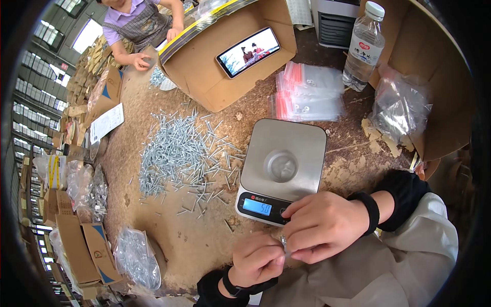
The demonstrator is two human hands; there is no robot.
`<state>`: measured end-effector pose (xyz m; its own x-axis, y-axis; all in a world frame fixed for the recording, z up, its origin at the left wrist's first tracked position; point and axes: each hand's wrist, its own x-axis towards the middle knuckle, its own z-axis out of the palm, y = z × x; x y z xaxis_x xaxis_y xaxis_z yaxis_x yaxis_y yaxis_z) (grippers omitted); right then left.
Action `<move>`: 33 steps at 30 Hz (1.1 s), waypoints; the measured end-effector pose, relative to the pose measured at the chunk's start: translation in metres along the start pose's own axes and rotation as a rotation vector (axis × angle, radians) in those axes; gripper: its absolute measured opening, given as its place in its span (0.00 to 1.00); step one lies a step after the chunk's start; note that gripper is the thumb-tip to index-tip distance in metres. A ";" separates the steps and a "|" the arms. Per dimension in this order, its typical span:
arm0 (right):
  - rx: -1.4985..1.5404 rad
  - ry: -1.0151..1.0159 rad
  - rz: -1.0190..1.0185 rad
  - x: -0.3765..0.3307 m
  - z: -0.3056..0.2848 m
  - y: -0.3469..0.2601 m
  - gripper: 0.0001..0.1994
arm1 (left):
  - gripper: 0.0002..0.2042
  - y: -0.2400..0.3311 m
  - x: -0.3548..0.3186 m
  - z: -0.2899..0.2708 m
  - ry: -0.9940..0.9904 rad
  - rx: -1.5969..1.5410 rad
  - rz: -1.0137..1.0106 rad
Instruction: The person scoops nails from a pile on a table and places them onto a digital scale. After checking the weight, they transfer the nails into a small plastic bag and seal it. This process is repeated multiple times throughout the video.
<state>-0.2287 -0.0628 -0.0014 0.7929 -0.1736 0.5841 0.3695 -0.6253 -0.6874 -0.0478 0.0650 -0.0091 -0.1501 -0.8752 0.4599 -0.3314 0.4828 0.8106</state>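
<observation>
My left hand (258,258) and my right hand (327,225) meet just below the kitchen scale (321,148), fingers curled in. Between their fingertips shows a small shiny bit (284,241), too little of it to name. The right index finger reaches up to the lower right corner of the scale's front panel. On the steel weighing plate sits a small round clear dish (281,166), and the blue display (257,206) is lit. Left of the scale spreads a loose heap of silvery screws (176,153).
Zip bags (309,92) with red edges lie behind the scale, near a water bottle (364,48). A phone (248,52) leans in a cardboard box (209,89). Crumpled clear plastic (401,107) is at right, a bag of hardware (137,258) at left. Another person (138,25) works across the table.
</observation>
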 end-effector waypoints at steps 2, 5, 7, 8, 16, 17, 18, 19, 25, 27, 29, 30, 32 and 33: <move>-0.003 -0.037 -0.006 -0.001 0.002 -0.001 0.04 | 0.06 0.000 0.002 -0.001 -0.010 0.015 0.025; 0.008 -0.003 -0.012 -0.003 0.006 0.001 0.04 | 0.06 0.001 0.002 0.001 0.002 0.070 0.058; 0.049 0.019 0.005 -0.002 0.008 -0.002 0.04 | 0.07 0.003 0.001 0.003 0.008 0.133 0.097; 0.068 0.030 0.013 -0.002 0.008 -0.002 0.04 | 0.07 0.004 -0.001 0.004 0.016 0.167 0.115; 0.210 0.028 0.031 -0.001 0.008 -0.002 0.07 | 0.09 0.004 -0.011 0.011 0.029 0.192 0.156; 0.214 0.037 0.024 -0.001 0.008 -0.002 0.08 | 0.09 0.004 -0.011 0.010 0.026 0.211 0.168; 0.213 0.026 0.018 -0.002 0.008 -0.001 0.06 | 0.09 0.004 -0.011 0.009 0.021 0.229 0.182; 0.212 0.014 0.012 -0.002 0.008 0.000 0.05 | 0.09 0.004 -0.010 0.009 0.017 0.247 0.195; 0.193 0.046 -0.012 -0.001 0.004 -0.006 0.03 | 0.07 0.005 -0.013 0.002 0.059 0.106 0.146; 0.202 0.073 -0.006 0.000 0.000 -0.005 0.04 | 0.06 0.001 -0.019 -0.006 0.174 0.022 0.101; 0.210 0.104 -0.002 -0.001 -0.003 -0.002 0.04 | 0.05 0.000 -0.018 -0.006 0.266 -0.008 0.075; 0.202 0.106 -0.016 0.000 -0.002 -0.003 0.05 | 0.08 0.000 -0.015 -0.003 0.303 0.004 0.072; 0.200 0.106 -0.031 0.000 0.000 -0.004 0.05 | 0.11 0.000 -0.015 -0.001 0.349 0.002 0.080; 0.197 0.109 -0.038 -0.001 0.000 -0.004 0.05 | 0.11 0.000 -0.016 -0.002 0.336 0.012 0.078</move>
<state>-0.2311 -0.0602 0.0008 0.7234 -0.2408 0.6471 0.4940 -0.4742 -0.7288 -0.0436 0.0792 -0.0162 0.1391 -0.7758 0.6154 -0.3419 0.5456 0.7651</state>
